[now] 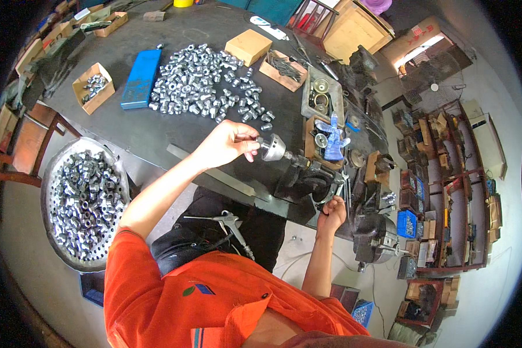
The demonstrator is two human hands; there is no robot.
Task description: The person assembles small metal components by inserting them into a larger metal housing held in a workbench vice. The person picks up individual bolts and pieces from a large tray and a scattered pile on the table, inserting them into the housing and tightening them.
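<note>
My left hand [235, 142] pinches a small metal fitting [259, 141] at the open face of a round steel chuck [274, 148]. The chuck sits on the left end of a dark bench machine [307, 180] lying along the table's near edge. At that machine's right end, my right hand [332, 213] is closed; what lies inside its fingers is hidden. Beyond my left hand spreads a large heap of shiny metal fittings [194, 81] on the dark table [122, 130].
At my left stands a perforated metal pan [51, 232] heaped with fittings. A blue box [140, 80], cardboard trays [94, 87], a blue glove [333, 139] and a bench vise [377, 238] are around. An air blow gun [231, 223] lies by my lap. Shelves [452, 191] line the right wall.
</note>
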